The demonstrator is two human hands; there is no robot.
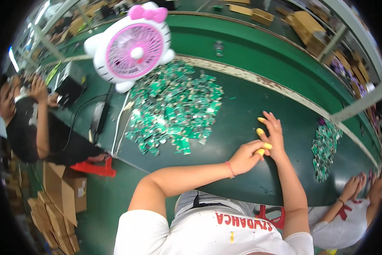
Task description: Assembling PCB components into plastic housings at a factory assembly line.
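Both my hands are together above the dark green tabletop (242, 106), right of a big heap of small green circuit boards (174, 110). Yellow finger cots (260, 131) cover some fingertips on each hand. My left hand (246, 158) is closed, its yellow-tipped fingers drawn together against the thumb side of my right hand (275, 138). Whether anything is between those fingers is hidden. The right hand has its fingers stretched out and apart, with a ring on one, and holds nothing that I can see.
A white and pink cat-shaped fan (135, 53) stands behind the heap. A smaller board pile (325, 148) lies at the right, near another person's hands (356, 186). A person in black (42, 127) sits at left. Cardboard boxes (65, 191) stand on the floor.
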